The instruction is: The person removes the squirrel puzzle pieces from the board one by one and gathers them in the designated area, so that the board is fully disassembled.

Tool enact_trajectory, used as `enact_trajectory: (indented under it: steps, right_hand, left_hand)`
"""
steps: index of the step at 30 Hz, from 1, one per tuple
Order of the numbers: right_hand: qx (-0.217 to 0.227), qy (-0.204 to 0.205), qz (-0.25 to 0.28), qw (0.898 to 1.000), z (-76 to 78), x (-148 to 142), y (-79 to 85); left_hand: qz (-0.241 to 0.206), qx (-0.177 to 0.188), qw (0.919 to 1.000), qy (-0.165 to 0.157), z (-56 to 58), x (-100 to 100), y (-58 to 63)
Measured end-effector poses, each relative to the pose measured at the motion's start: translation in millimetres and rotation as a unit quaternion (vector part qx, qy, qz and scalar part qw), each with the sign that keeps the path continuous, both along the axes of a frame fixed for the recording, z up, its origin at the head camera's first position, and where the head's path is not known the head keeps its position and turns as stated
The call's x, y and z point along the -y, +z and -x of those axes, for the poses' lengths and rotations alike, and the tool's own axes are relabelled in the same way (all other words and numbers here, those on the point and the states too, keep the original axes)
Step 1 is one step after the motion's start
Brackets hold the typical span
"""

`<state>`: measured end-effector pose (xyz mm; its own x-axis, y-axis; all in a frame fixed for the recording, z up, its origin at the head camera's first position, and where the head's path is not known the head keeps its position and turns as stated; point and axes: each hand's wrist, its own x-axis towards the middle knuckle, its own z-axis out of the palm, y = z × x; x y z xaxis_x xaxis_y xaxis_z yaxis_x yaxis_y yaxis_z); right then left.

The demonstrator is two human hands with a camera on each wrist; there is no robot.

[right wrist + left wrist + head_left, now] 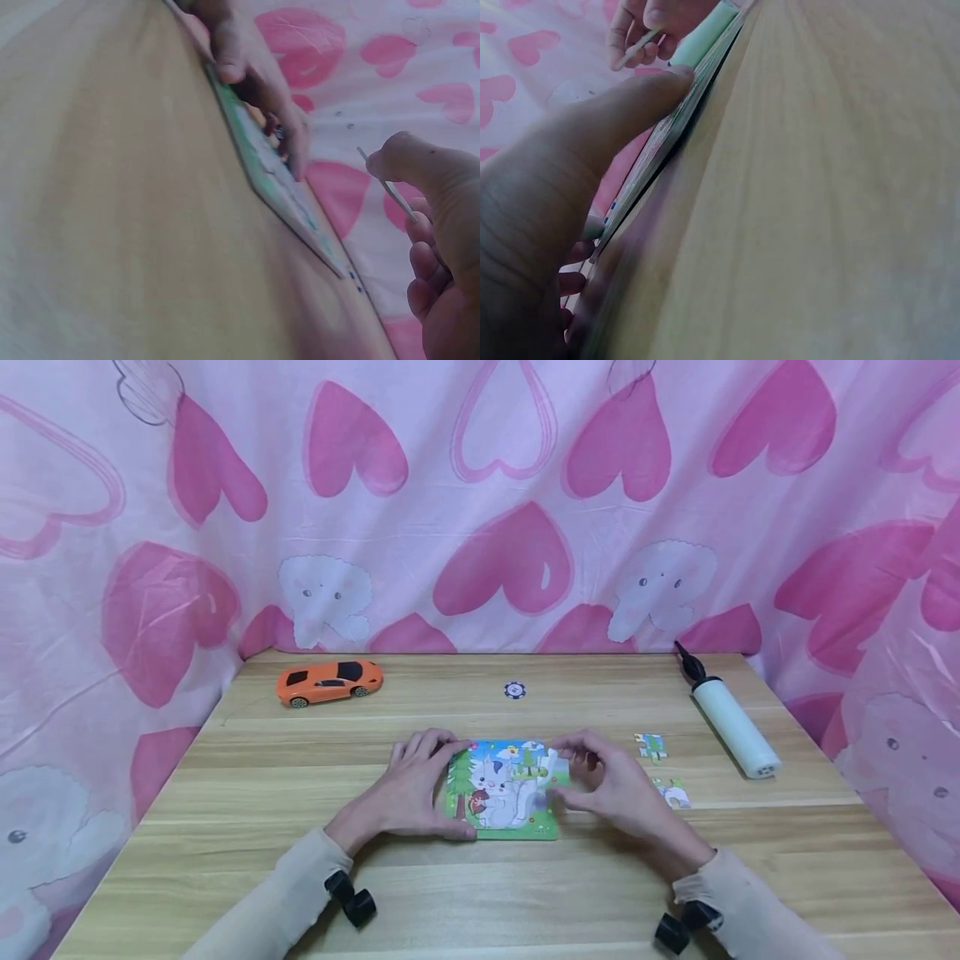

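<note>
A jigsaw puzzle of a white squirrel lies on the table in the head view. My left hand holds it at the left side, thumb on the near edge and index finger by the far left corner. At its right side, just above it, is my right hand. Between thumb and fingers that hand pinches a thin puzzle piece, seen edge-on in the right wrist view; its picture is hidden. Two loose pieces, a blue-green piece and a green-white piece, lie right of the puzzle.
An orange toy car stands at the back left. A poker chip lies behind the puzzle. On the right lies a pale hand pump with a black nozzle. A pink heart-patterned curtain hangs behind the wooden table.
</note>
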<state>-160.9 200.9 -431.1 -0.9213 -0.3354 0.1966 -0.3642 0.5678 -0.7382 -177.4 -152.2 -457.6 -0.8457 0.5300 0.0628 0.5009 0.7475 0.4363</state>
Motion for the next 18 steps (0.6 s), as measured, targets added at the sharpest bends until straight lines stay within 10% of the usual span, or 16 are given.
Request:
enact_trajectory:
  steps: [18]
  right_hand:
    - [-0.099, -0.007, 0.038, 0.994, 13.9, -52.4, 38.2]
  left_hand:
    - [-0.001, 0.002, 1.0, -0.004, -0.1, 0.9, 0.5]
